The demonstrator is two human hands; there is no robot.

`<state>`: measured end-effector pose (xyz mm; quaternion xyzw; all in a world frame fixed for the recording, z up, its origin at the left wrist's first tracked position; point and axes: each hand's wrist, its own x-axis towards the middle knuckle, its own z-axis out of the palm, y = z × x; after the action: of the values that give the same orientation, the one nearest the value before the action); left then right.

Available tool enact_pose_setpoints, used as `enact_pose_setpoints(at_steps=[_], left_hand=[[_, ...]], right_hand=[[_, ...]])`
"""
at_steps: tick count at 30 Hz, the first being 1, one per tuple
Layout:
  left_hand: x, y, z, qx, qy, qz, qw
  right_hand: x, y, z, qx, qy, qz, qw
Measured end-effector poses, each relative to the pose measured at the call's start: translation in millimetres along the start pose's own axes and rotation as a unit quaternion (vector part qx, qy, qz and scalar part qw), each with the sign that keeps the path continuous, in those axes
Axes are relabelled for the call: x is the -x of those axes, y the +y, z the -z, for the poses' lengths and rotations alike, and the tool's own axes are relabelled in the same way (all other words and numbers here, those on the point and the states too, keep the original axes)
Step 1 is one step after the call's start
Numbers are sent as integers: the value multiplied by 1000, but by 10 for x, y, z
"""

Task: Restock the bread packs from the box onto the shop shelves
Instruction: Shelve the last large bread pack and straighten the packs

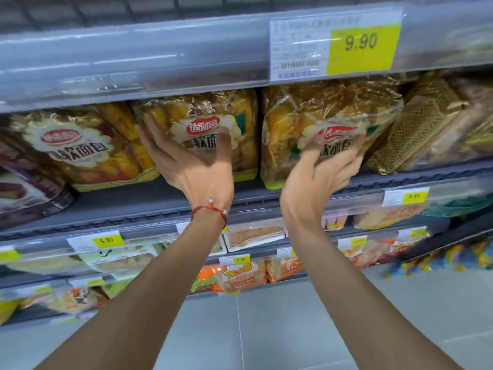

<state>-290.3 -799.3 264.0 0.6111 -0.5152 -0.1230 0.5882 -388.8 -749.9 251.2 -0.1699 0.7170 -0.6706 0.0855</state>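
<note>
Grey shop shelf carries three upright bread packs below the 9.90 price tag. Left hand, grip wide, cups the middle pack; right hand, grip wide, touches the right pack.

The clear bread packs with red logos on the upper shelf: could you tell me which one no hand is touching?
The leftmost clear bread pack. The left hand rests on the middle pack, the right hand on the right pack.
</note>
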Motion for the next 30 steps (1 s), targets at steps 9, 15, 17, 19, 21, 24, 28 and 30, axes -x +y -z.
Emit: enact_pose_setpoints(at_steps=[9, 15, 17, 19, 21, 24, 28, 30], left_hand=[[8, -188, 898, 34, -125, 76, 989], [-390, -654, 1353, 40, -131, 78, 988], [-579, -819, 1479, 28, -143, 63, 987], [-800, -953, 1580, 8, -147, 40, 988], [-1052, -1067, 1650, 4, -152, 17, 988], [-1385, -1242, 1684, 10, -170, -19, 985], [-1517, -1374, 1675, 35, -198, -48, 978], [-1524, -1431, 1655, 36, -198, -59, 978]], right_hand=[[932, -103, 305, 29, -154, 21, 987], [1564, -200, -26, 54, -272, 101, 955], [1714, -211, -241, 59, -282, 119, 950], [1821, -231, -484, 63, -296, 133, 944], [1883, -279, -726, 67, -309, 136, 939], [1886, -336, -1108, 77, -318, 138, 935], [1831, -384, -1488, 81, -310, 172, 931], [1812, -413, -1579, 115, -298, 191, 928]])
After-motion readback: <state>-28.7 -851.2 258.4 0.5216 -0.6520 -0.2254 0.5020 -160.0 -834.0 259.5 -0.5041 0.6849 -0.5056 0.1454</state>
